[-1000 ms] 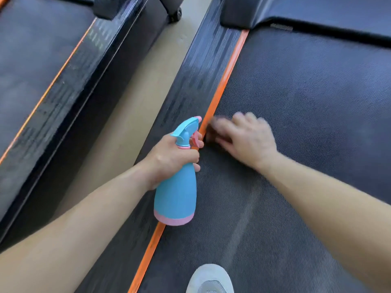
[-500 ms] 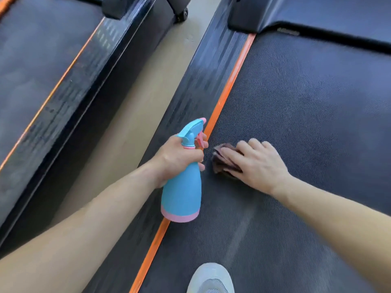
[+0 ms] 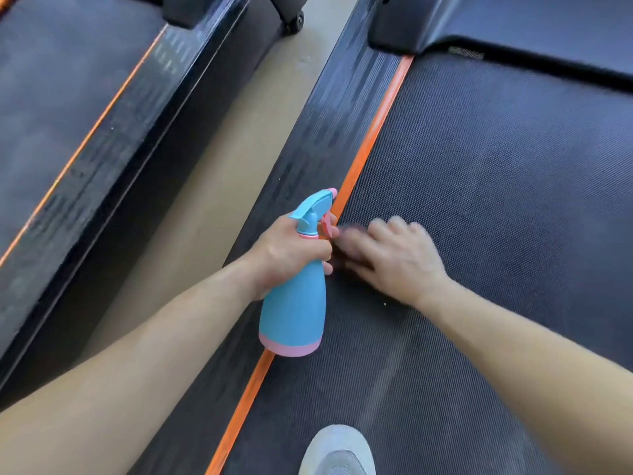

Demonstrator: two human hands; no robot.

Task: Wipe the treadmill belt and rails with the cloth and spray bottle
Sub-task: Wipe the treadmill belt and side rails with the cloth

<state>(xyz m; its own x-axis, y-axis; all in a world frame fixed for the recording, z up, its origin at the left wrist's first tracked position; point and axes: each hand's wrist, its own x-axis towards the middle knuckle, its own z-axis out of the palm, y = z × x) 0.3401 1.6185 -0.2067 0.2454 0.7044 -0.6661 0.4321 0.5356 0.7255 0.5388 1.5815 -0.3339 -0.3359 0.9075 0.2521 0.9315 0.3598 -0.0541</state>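
My left hand [image 3: 287, 252] grips the neck of a blue spray bottle [image 3: 294, 313] with a pink base, held upright over the orange strip [image 3: 370, 138] between the black side rail [image 3: 325, 138] and the dark treadmill belt [image 3: 496, 183]. Right beside it, my right hand [image 3: 394, 255] is blurred and lies palm down on the belt near its left edge. It presses a dark cloth [image 3: 337, 253], of which only a small part shows under the fingers.
A second treadmill [image 3: 85, 114] runs along the left, across a strip of beige floor [image 3: 222, 166]. The black motor cover [image 3: 513, 18] closes the belt's far end. A grey shoe [image 3: 339, 450] stands on the belt at the bottom edge.
My right hand has slid the cloth back and forth on the belt beside the orange strip; the cloth is now more hidden under the fingers. The left hand and bottle have hardly moved.
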